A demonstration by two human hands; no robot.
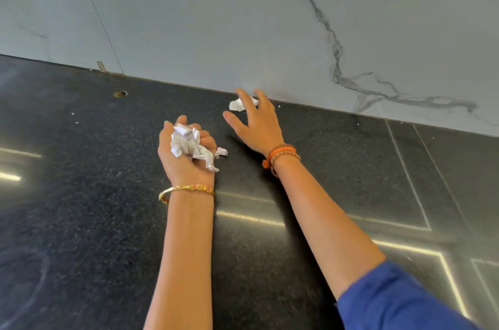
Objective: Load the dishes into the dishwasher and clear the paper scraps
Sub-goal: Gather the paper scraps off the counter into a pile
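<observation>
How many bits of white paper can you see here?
3, plus tiny flecks: a crumpled wad held in the left hand, a small scrap beside it, and one by the wall under the right hand.

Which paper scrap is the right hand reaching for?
The crumpled scrap by the wall, just beyond the open right hand. The others are bunched in the left hand.

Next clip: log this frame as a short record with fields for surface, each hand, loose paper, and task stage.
surface: dark speckled countertop against a marble wall
left hand: palm up, holds crumpled paper scraps
right hand: fingers spread, reaching over a paper scrap by the wall
loose paper: small scrap beside the left hand
task stage: collecting scraps; no dishes or dishwasher in view
</observation>
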